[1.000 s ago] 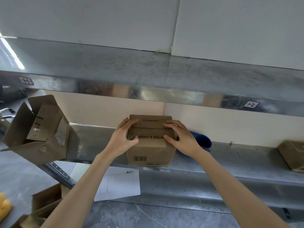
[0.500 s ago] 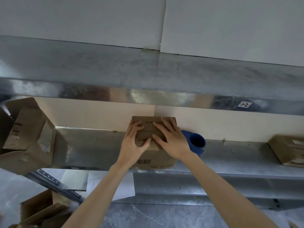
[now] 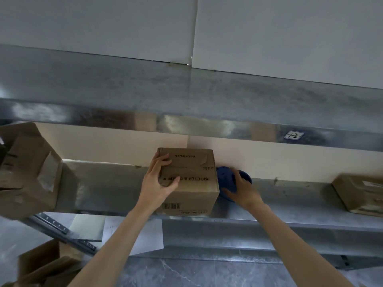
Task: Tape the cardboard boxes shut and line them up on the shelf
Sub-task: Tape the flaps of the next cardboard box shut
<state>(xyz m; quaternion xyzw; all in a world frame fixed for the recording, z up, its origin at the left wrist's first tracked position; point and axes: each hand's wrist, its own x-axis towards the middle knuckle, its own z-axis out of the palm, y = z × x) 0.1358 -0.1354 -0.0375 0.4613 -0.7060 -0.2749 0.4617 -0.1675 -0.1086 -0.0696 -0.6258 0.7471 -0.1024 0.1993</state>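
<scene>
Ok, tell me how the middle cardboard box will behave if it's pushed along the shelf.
The cardboard box should slide rather than tip: it sits flat and squat on the smooth metal shelf. Its top may give under pressure: a flap seam runs across it, where the left hand rests. Its weight cannot be judged, since the contents are hidden.

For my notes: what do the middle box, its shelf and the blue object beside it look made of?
Middle box: brown cardboard, matte, printed lettering and barcode. Shelf: sheet metal, probably galvanised steel, given its mottled grey sheen. Blue object: likely plastic, smooth and uniformly coloured, but blurred and partly covered.
</scene>
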